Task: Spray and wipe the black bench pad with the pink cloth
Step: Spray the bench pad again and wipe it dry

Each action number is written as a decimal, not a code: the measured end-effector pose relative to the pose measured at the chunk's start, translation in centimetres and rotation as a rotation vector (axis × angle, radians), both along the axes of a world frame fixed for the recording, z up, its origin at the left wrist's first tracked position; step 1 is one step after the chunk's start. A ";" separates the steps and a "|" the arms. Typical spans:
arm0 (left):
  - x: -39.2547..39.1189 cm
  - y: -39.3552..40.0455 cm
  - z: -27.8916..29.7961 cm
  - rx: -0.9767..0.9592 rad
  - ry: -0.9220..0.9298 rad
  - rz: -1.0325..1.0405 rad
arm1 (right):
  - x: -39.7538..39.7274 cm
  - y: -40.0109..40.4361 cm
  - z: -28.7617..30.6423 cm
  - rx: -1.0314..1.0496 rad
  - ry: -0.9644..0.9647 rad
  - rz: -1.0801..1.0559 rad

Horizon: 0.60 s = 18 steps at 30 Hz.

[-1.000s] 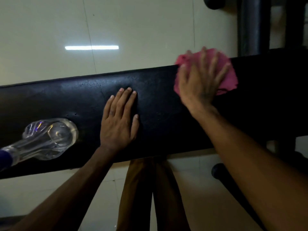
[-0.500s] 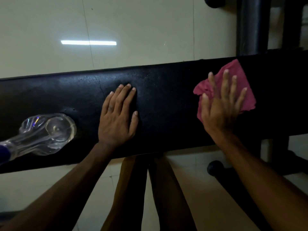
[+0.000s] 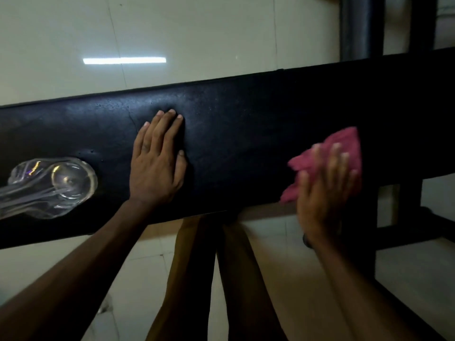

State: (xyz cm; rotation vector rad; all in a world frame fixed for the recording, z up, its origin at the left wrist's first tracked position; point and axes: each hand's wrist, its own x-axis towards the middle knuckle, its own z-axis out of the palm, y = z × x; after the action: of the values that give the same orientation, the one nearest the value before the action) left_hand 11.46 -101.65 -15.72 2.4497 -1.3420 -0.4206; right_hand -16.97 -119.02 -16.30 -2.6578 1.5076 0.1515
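Gym (padded bench (image 3: 246,134), steel frame (image 3: 360,28))

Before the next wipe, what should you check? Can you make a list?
1. Cloth under the right hand: ok, flat palm on it.
2. Cloth on the pad: partly, it hangs over the near edge.
3. Left hand steadying the pad: ok, pressed flat.
4. Bottle out of the way: ok, lying at the far left end.
5. Pad wet enough: cannot tell, too dark.
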 end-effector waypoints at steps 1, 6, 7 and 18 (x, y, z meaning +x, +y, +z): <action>-0.2 -0.2 0.0 -0.006 0.001 0.011 | -0.8 -2.4 0.0 -0.025 -0.050 -0.216; -2.1 -3.1 0.5 -0.049 0.027 0.242 | 2.6 -4.2 -0.2 -0.043 -0.219 -0.619; -2.6 -4.0 0.8 -0.052 0.036 0.259 | 3.3 -2.2 -0.1 -0.026 -0.197 -0.530; -7.1 -12.4 1.7 -0.055 0.125 -0.148 | -7.6 -10.4 0.1 -0.033 -0.086 -0.029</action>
State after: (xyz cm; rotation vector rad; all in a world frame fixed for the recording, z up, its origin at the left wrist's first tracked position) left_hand 4.39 -114.04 -14.04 2.2489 -1.4655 -0.5560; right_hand -24.59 -129.39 -16.15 -2.6298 1.5345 0.0102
